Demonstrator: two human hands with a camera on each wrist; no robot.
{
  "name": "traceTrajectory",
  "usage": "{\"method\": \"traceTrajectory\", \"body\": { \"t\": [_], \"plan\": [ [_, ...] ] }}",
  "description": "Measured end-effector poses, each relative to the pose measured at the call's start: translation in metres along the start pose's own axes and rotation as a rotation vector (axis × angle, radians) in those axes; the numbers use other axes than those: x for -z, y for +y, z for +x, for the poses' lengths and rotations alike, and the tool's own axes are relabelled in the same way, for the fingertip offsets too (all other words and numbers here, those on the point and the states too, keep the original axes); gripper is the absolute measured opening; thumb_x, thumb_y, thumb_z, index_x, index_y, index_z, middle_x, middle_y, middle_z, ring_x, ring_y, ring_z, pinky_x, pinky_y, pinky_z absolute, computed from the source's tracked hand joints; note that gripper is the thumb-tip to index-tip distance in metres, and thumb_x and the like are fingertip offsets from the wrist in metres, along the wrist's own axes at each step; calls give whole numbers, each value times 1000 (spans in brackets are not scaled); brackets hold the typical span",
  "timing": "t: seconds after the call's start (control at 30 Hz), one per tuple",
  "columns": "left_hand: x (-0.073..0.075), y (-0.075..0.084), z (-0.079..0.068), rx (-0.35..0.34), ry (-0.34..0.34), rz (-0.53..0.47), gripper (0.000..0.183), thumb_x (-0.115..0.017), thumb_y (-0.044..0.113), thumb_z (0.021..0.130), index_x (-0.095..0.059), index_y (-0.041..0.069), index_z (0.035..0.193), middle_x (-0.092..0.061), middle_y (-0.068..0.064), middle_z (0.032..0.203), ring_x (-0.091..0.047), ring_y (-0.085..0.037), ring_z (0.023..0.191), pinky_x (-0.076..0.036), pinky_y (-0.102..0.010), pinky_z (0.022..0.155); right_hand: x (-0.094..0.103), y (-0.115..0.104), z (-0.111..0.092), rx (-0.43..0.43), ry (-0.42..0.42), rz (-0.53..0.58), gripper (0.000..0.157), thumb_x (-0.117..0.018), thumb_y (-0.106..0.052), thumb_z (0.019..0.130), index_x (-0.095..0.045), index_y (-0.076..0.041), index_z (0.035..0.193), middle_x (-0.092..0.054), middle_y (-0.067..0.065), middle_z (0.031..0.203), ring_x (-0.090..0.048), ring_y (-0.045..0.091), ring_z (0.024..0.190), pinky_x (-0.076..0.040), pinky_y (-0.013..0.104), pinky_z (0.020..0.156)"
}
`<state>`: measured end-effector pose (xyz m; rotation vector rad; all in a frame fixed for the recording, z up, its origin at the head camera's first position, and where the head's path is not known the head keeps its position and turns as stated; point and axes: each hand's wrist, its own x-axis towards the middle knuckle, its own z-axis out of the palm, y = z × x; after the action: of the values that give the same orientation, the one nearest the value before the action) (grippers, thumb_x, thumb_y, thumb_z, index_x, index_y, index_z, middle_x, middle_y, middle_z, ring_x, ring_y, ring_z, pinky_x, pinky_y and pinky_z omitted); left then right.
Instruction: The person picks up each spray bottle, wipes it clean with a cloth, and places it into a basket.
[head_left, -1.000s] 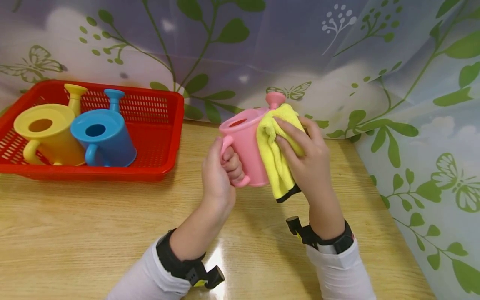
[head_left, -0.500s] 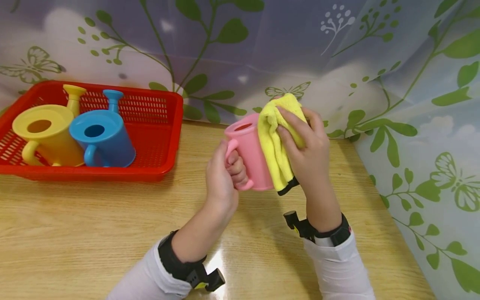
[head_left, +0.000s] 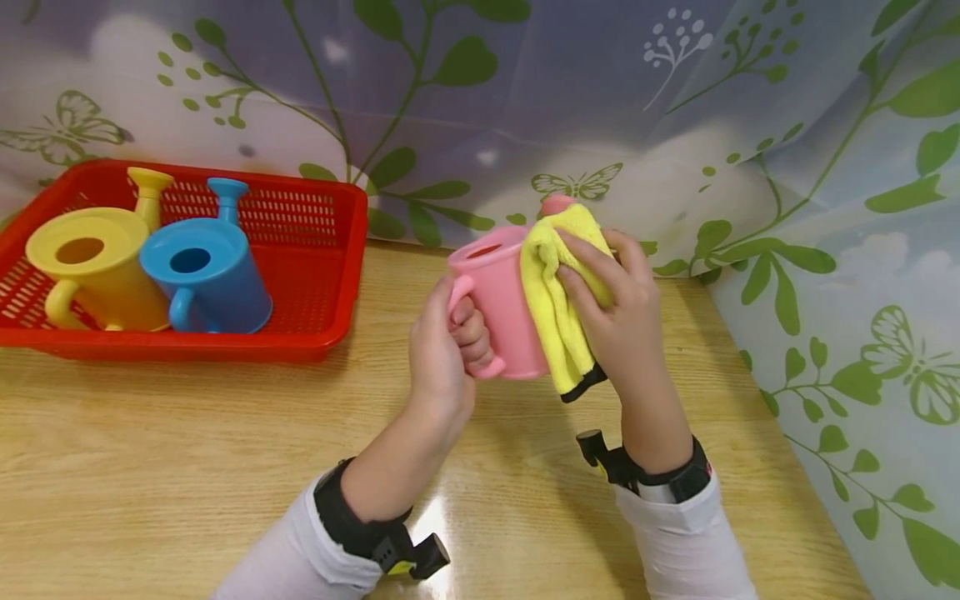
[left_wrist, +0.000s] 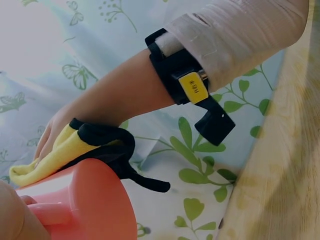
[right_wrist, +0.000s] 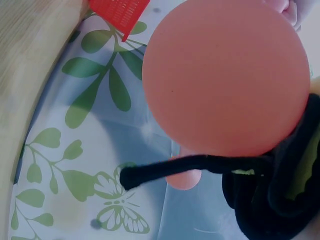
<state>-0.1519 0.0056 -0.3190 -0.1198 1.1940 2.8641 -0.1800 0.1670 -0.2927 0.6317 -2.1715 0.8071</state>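
Observation:
A pink toy watering can point(head_left: 504, 308) is held up over the table, its round base facing the right wrist view. My left hand point(head_left: 442, 350) grips its handle, fingers curled through the loop. My right hand point(head_left: 622, 304) holds a folded yellow cloth point(head_left: 558, 308) with a black edge against the can's spout side. The cloth covers most of the spout; only the pink tip of the sprinkler head point(head_left: 557, 204) shows above it. From the left wrist view, the cloth's dark underside point(left_wrist: 107, 145) hangs beside the can's base.
On the left stands a red plastic basket point(head_left: 315, 337) holding a yellow watering can point(head_left: 112, 271) and a blue watering can point(head_left: 210, 279). A wooden table point(head_left: 187, 467) lies under the hands. Leaf-printed cloth point(head_left: 600, 75) covers the wall behind and to the right.
The can dipped toward me and moved slightly right, then rose a little. The cloth slid up over the sprinkler head, hiding it, then came back down so its tip shows.

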Motion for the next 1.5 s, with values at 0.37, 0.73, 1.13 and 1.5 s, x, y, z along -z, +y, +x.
{"method": "traceTrajectory", "body": {
  "t": [0.37,0.73,1.13,1.5],
  "plan": [
    [1,2,2,-35,-3,-9,45,-37,35,100,-24,17,61,-17,6,50,-11,-10,43,-15,-23,40,4,4,-9,36,-49,-3,28,-70,-7,86,-69,-2,113,-56,26,115,-54,39,104,-47,45,85],
    [1,5,4,-30,10,-29,45,-36,33,99,-24,17,60,-18,7,49,-11,-9,43,-14,-22,39,5,10,-20,32,-62,56,43,-57,-39,96,-69,-1,111,-57,27,117,-58,37,102,-46,30,87],
    [3,6,5,-38,27,-26,45,-36,33,100,-25,17,59,-19,6,49,-12,-10,43,-14,-23,40,7,20,-33,23,-86,121,24,-69,-13,89,-70,-2,110,-58,22,116,-56,28,102,-42,19,85],
    [4,6,6,-61,18,-17,45,-35,34,100,-25,17,59,-19,6,50,-14,-9,43,-15,-22,40,14,34,-49,-2,-135,209,29,-72,-1,82,-69,2,111,-59,25,118,-51,8,111,-42,15,88]
  ]
}}
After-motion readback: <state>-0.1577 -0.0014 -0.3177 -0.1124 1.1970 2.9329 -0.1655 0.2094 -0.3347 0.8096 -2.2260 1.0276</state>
